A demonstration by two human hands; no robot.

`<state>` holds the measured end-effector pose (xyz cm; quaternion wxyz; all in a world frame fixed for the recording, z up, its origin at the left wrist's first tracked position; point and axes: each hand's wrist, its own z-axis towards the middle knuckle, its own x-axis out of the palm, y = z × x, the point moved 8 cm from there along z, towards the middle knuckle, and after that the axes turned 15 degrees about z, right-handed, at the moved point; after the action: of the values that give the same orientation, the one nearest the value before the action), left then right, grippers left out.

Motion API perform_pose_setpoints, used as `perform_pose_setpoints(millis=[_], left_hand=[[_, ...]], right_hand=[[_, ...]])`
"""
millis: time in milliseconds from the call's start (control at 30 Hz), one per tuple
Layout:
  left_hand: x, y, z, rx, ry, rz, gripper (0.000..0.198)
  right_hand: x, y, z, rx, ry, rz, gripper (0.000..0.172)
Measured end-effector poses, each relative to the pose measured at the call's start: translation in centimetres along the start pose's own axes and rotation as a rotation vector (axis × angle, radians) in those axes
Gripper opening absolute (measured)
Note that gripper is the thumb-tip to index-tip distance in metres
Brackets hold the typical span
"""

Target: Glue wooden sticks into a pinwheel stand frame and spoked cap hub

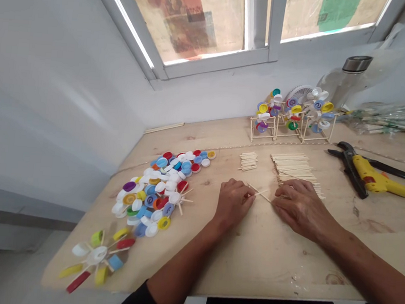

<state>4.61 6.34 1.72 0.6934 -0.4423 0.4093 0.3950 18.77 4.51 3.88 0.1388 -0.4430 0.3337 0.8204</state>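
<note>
My left hand (234, 200) is closed in a pinch on a thin wooden stick, whose end pokes out to the right. Opposite it, my right hand (301, 207) pinches the near end of another wooden stick (264, 196). The two sticks cross between my fingertips, just above the wooden table. Beyond my right hand lies a row of longer wooden sticks (292, 164), partly covered by that hand. A small stack of short sticks (248, 161) lies beyond my left hand.
Coloured bottle caps (156, 186) are heaped on the left. A cap-and-stick wheel (97, 255) lies near the front left edge. Stick frames with cap wheels (293, 118) stand at the back. A yellow glue gun (377, 181) and black-handled cutters (353, 169) are on the right.
</note>
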Motion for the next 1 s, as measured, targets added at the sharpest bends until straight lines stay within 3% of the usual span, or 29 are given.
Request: perform_pose_setpoints(millis=[267,600,1000], left_hand=[[1.2,-0.2,0.0,0.025,0.039,0.006,0.008],[0.3,0.6,0.1,0.003,0.039,-0.012,0.009],[1.0,0.2,0.0,0.042,0.083,0.039,0.011]], right_hand=[[0.1,0.0,0.0,-0.012,0.005,-0.017,0.016],[0.1,0.0,0.0,-0.015,-0.004,-0.005,0.018],[0.1,-0.1,-0.1,-0.014,-0.009,-0.021,0.017]])
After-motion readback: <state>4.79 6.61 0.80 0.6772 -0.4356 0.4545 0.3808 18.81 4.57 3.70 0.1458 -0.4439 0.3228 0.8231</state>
